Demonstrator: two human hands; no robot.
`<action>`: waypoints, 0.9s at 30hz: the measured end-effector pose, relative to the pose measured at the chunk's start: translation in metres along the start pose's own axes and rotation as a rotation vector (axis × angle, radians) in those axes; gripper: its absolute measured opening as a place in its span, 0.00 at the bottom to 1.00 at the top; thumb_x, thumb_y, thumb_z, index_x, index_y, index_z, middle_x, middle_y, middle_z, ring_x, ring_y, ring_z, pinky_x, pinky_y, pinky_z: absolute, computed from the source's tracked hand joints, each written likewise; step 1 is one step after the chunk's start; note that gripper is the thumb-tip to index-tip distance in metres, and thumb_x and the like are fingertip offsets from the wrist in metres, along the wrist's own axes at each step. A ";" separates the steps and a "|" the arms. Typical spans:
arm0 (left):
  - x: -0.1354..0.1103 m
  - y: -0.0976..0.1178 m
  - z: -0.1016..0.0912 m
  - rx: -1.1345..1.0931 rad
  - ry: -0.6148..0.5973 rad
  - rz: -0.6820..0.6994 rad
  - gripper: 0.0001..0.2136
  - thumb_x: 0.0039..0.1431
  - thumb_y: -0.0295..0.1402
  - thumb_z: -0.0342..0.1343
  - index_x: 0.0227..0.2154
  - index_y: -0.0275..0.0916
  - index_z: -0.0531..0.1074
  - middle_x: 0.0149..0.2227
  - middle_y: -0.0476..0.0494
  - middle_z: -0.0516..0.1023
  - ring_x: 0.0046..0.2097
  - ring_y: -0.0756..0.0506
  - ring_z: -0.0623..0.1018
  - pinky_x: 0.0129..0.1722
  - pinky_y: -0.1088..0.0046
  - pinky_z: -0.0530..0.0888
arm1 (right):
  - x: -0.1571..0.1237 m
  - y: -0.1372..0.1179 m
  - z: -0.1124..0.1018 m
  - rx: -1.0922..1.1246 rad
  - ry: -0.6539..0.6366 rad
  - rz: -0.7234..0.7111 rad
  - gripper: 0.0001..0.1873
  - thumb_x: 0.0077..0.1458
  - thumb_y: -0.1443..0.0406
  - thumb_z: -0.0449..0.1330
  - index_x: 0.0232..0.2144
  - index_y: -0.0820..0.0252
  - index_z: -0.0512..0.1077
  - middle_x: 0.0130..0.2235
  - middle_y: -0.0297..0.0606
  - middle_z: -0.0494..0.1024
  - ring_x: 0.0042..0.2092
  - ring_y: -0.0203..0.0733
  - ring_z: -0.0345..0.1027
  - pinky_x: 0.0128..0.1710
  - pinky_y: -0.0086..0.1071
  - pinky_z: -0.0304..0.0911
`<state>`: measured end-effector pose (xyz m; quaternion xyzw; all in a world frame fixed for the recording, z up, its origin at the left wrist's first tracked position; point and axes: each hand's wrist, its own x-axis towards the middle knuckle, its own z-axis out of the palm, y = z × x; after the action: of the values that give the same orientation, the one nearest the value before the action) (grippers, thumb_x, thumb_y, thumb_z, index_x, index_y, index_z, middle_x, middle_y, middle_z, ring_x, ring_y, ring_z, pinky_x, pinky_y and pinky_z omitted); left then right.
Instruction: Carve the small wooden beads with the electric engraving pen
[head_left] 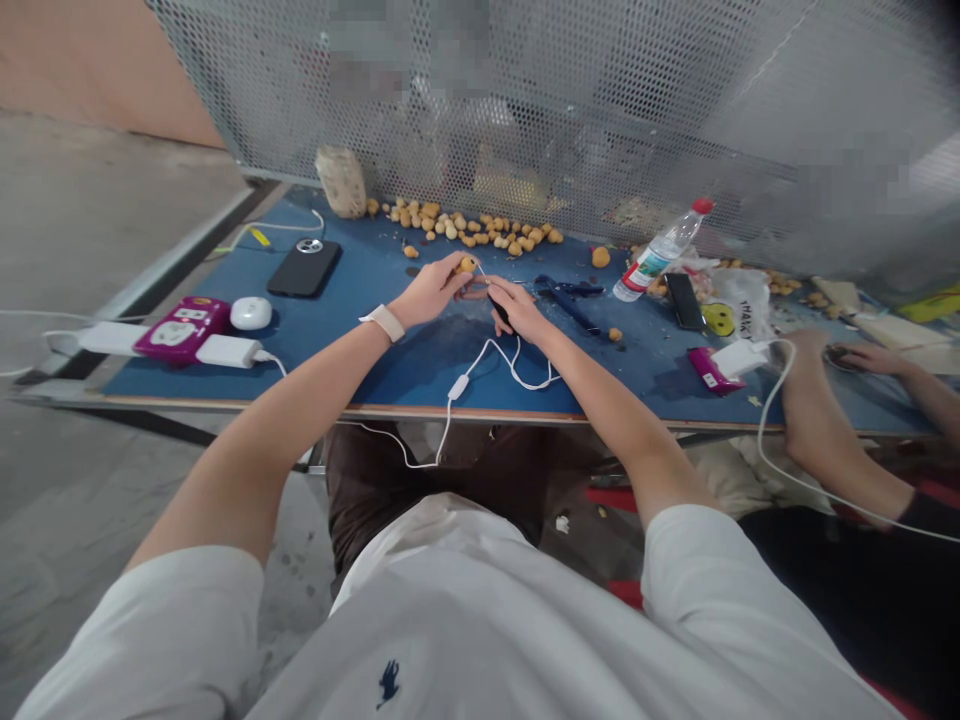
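Note:
Over the middle of the blue table, my left hand point(439, 287) is closed around a small yellow-tan gourd point(466, 265), with a dark spot on it. My right hand point(517, 305) grips a pen-like corded tool point(499, 312) with a black handle. Its thin metal tip reaches to the gourd; whether they touch is too small to tell. A white cord point(491, 345) with an inline switch point(458, 387) loops below my right hand and hangs over the table's front edge. Blue-handled pliers point(574, 300) lie right of my right hand.
More small gourds point(480, 230) line the mesh panel point(480, 120), beside a jar point(341, 182). At left are a phone point(306, 268), an earbud case point(251, 313) and a purple power strip point(184, 330). A bottle point(660, 255) tilts at right, near another person's arms point(825, 430).

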<state>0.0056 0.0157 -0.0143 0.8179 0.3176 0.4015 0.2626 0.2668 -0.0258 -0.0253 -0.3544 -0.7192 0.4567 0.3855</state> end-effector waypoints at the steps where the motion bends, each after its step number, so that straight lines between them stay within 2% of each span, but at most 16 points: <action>1: 0.000 0.000 0.000 0.000 -0.001 -0.005 0.12 0.85 0.37 0.57 0.61 0.41 0.80 0.42 0.42 0.89 0.40 0.41 0.86 0.48 0.63 0.84 | 0.000 0.000 0.000 0.002 -0.001 -0.002 0.40 0.78 0.28 0.65 0.68 0.50 0.84 0.56 0.45 0.98 0.19 0.29 0.56 0.22 0.31 0.73; 7: 0.000 0.002 0.000 0.014 0.004 -0.004 0.11 0.85 0.37 0.58 0.60 0.41 0.80 0.41 0.44 0.88 0.39 0.43 0.84 0.48 0.64 0.83 | -0.001 0.000 -0.001 0.049 -0.027 -0.048 0.42 0.78 0.28 0.67 0.68 0.54 0.85 0.53 0.45 0.98 0.18 0.27 0.56 0.21 0.30 0.72; 13: -0.001 0.004 -0.001 0.034 -0.009 -0.031 0.13 0.85 0.36 0.57 0.63 0.39 0.80 0.42 0.44 0.88 0.40 0.44 0.85 0.50 0.66 0.82 | -0.001 -0.001 -0.002 0.029 -0.040 -0.038 0.46 0.75 0.24 0.68 0.69 0.53 0.84 0.54 0.45 0.98 0.19 0.28 0.57 0.21 0.32 0.73; 18: -0.002 0.005 -0.001 0.048 -0.012 -0.019 0.13 0.86 0.38 0.57 0.62 0.39 0.80 0.43 0.43 0.88 0.41 0.42 0.86 0.50 0.65 0.81 | 0.000 0.002 -0.001 0.049 -0.010 -0.039 0.44 0.75 0.25 0.68 0.69 0.50 0.85 0.53 0.43 0.99 0.18 0.28 0.56 0.21 0.32 0.72; 27: -0.001 0.002 0.001 0.034 -0.011 -0.014 0.14 0.85 0.37 0.57 0.63 0.39 0.80 0.43 0.43 0.88 0.41 0.43 0.85 0.50 0.65 0.81 | 0.000 0.004 -0.002 0.040 -0.030 -0.049 0.43 0.76 0.25 0.67 0.69 0.50 0.85 0.55 0.44 0.99 0.18 0.29 0.57 0.22 0.33 0.73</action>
<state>0.0061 0.0134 -0.0138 0.8222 0.3288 0.3895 0.2533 0.2690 -0.0235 -0.0285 -0.3222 -0.7240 0.4666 0.3928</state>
